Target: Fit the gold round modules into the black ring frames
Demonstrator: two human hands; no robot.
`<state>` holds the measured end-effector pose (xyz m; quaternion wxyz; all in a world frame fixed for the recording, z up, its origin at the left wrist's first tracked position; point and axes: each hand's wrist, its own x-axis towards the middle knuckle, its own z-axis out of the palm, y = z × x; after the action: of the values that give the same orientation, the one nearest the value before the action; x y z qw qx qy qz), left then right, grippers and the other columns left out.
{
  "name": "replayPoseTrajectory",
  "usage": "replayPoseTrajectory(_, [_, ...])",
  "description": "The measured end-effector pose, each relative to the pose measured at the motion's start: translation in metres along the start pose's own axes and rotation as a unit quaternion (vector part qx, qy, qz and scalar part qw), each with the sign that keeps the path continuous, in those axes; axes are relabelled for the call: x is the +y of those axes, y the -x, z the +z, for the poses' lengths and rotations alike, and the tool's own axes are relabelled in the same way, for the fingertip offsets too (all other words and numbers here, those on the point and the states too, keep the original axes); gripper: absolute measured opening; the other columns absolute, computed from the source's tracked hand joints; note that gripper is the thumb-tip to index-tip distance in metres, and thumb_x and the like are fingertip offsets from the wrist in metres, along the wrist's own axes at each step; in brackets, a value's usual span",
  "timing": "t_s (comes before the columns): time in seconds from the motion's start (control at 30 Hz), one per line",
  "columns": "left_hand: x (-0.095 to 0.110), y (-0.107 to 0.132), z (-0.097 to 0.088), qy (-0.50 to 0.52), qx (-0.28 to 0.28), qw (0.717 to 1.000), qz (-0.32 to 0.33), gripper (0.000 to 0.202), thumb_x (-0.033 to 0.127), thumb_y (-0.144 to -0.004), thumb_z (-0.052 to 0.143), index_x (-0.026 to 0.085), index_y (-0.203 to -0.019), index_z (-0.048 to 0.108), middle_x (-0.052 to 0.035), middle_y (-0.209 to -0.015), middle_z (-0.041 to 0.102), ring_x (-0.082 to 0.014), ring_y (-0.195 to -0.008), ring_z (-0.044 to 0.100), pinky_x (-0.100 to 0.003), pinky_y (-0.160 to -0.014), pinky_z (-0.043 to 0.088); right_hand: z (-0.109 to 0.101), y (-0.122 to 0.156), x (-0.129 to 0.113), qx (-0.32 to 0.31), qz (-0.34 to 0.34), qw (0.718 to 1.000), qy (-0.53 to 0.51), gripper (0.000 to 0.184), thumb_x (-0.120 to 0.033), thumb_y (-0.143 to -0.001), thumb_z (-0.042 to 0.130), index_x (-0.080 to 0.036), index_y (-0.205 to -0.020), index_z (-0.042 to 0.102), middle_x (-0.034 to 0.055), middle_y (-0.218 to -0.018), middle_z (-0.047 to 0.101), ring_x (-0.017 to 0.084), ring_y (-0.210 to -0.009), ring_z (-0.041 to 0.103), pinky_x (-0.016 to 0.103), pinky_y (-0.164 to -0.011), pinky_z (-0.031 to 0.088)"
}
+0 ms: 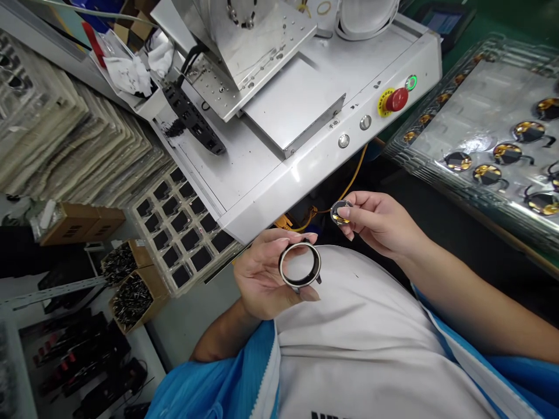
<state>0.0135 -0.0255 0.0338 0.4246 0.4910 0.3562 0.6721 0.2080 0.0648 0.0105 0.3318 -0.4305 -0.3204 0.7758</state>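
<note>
Between the thumb and fingers of my left hand [264, 273] is a round watch case ring [318, 269], dark on its side with a pale rim and small lugs. Its middle is open, and my shirt and fingers show through it. My right hand [379, 221] pinches a small round disc [335, 214] with dark and gold parts, a little above and to the right of the ring. The two pieces are apart. Both hands are in front of my body, below the front edge of the machine bench.
A grey machine bench [262, 195] with a red emergency button [396, 99] stands ahead. On the right, a clear tray [471, 105] bears several gold-and-black discs. At left are a tray of dark square pieces [180, 221], stacked trays [87, 134] and boxes of small parts [133, 299].
</note>
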Motion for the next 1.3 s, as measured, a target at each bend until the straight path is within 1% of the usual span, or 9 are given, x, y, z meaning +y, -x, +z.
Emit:
replayPoseTrajectory(0.17, [0.0006,-0.0002,-0.0033,-0.012,-0.003,0.999,-0.033,0.063,0.039,-0.068,0.096,0.042,-0.125,0.070,-0.0020,-0.112,0.072,-0.0265,-0.100,0.079,-0.038,-0.082,0.069,0.0002,-0.0007,0.0006,0.001,0.001,1.000,0.005,0.043,-0.044,-0.064,0.098,-0.017,-0.070,0.065,0.0015,-0.057,0.062,0.011,-0.048,0.054,0.023,-0.045,0.046])
replayPoseTrajectory(0.23, [0.0009,-0.0011,-0.0038,-0.004,-0.001,0.999,-0.042,0.062,0.038,-0.068,0.096,0.040,-0.124,0.069,-0.0020,-0.113,0.071,-0.0261,-0.102,0.079,-0.038,-0.083,0.069,0.0008,-0.0008,0.0005,-0.001,0.002,1.000,0.006,0.043,-0.044,-0.064,0.098,-0.017,-0.070,0.064,0.0015,-0.056,0.062,0.011,-0.048,0.054,0.023,-0.044,0.046])
replayPoseTrajectory(0.4, [0.0005,-0.0047,-0.0019,0.023,-0.008,0.999,-0.036,0.060,0.031,-0.069,0.096,0.030,-0.122,0.069,-0.0025,-0.113,0.070,-0.0234,-0.105,0.078,-0.032,-0.088,0.067,0.0024,-0.0013,0.0006,-0.002,0.003,1.000,0.002,0.045,-0.044,-0.063,0.099,-0.017,-0.068,0.063,0.0009,-0.056,0.062,0.011,-0.047,0.053,0.022,-0.044,0.046])
replayPoseTrajectory(0.53, [0.0001,-0.0059,-0.0017,0.009,0.000,0.999,-0.041,0.061,0.034,-0.066,0.097,0.031,-0.121,0.070,-0.0018,-0.112,0.072,-0.0233,-0.103,0.079,-0.031,-0.084,0.068,0.0023,-0.0016,0.0016,-0.003,0.007,1.000,0.003,0.045,-0.044,-0.063,0.099,-0.017,-0.068,0.063,0.0011,-0.057,0.062,0.011,-0.047,0.053,0.022,-0.045,0.047])
replayPoseTrajectory(0.67, [-0.0001,-0.0056,-0.0027,0.023,-0.008,0.998,-0.056,0.060,0.032,-0.067,0.097,0.031,-0.122,0.071,-0.0025,-0.114,0.072,-0.0247,-0.104,0.078,-0.032,-0.082,0.069,0.0023,-0.0016,0.0027,-0.003,0.009,1.000,0.001,0.046,-0.043,-0.062,0.100,-0.016,-0.068,0.063,0.0014,-0.057,0.062,0.010,-0.048,0.054,0.022,-0.045,0.047])
replayPoseTrajectory(0.9, [-0.0037,-0.0068,-0.0021,0.038,-0.010,0.999,-0.029,0.063,0.026,-0.065,0.098,0.025,-0.122,0.070,-0.0036,-0.114,0.072,-0.0219,-0.104,0.078,-0.026,-0.086,0.067,0.0029,-0.0016,0.0020,-0.005,0.011,1.000,0.000,0.047,-0.044,-0.061,0.100,-0.016,-0.068,0.063,0.0009,-0.057,0.062,0.010,-0.047,0.054,0.021,-0.044,0.047])
replayPoseTrajectory(1.03, [-0.0030,-0.0066,-0.0022,0.056,-0.013,0.997,-0.044,0.062,0.026,-0.066,0.098,0.025,-0.121,0.071,-0.0025,-0.113,0.073,-0.0230,-0.104,0.079,-0.028,-0.086,0.068,0.0020,-0.0013,0.0030,-0.006,0.009,1.000,-0.005,0.045,-0.042,-0.061,0.100,-0.015,-0.068,0.065,0.0011,-0.058,0.062,0.010,-0.048,0.055,0.019,-0.044,0.047])
replayPoseTrajectory(1.23, [-0.0002,-0.0054,-0.0030,0.056,-0.017,0.996,-0.069,0.061,0.030,-0.066,0.098,0.030,-0.120,0.070,-0.0039,-0.113,0.074,-0.0284,-0.103,0.079,-0.037,-0.084,0.069,0.0019,-0.0012,0.0031,-0.008,0.010,1.000,-0.005,0.044,-0.041,-0.062,0.100,-0.015,-0.069,0.066,0.0013,-0.058,0.063,0.009,-0.047,0.055,0.019,-0.044,0.047])
replayPoseTrajectory(1.3, [0.0001,-0.0051,-0.0033,0.060,-0.023,0.995,-0.070,0.061,0.030,-0.067,0.097,0.029,-0.121,0.069,-0.0038,-0.114,0.073,-0.0280,-0.105,0.079,-0.037,-0.086,0.069,0.0018,-0.0019,0.0032,-0.007,0.010,1.000,-0.005,0.044,-0.041,-0.062,0.100,-0.015,-0.069,0.066,0.0015,-0.058,0.063,0.009,-0.047,0.055,0.019,-0.044,0.047])
